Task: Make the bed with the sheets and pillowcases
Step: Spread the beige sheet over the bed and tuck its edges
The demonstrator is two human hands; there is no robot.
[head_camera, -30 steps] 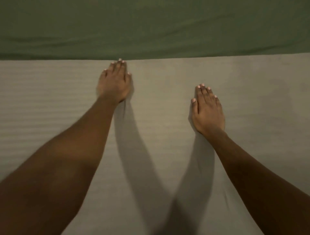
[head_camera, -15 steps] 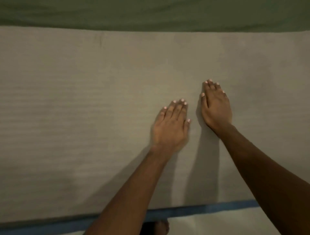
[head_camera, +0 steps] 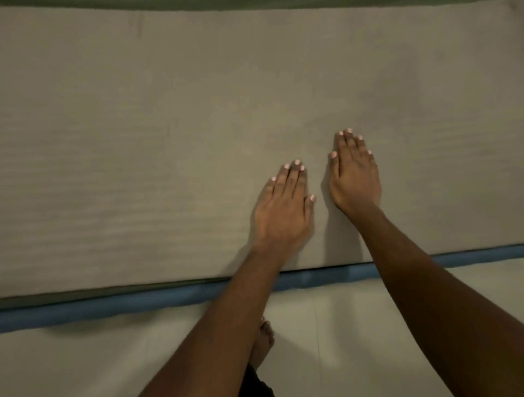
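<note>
Both hands flat, fingers straight, side by side: left hand [head_camera: 282,209], right hand [head_camera: 354,175] press the grey sheet [head_camera: 141,141], spread smooth over the bed [head_camera: 85,307]. Sheet looks done; pillowcases unseen, likely left.

The bed [head_camera: 71,311] is covered by a pale grey-beige sheet [head_camera: 170,141] with faint ribbed stripes, lying smooth and flat across nearly its whole visible top. Along the far edge a strip of green sheet [head_camera: 255,2] shows. A blue band [head_camera: 312,276] runs along the near side. 2 hands lie palm-down on the pale sheet, the left hand [head_camera: 283,207] just beside the right hand [head_camera: 354,175]. Below, the light floor [head_camera: 85,362] carries 1 bare foot [head_camera: 263,343].
</note>
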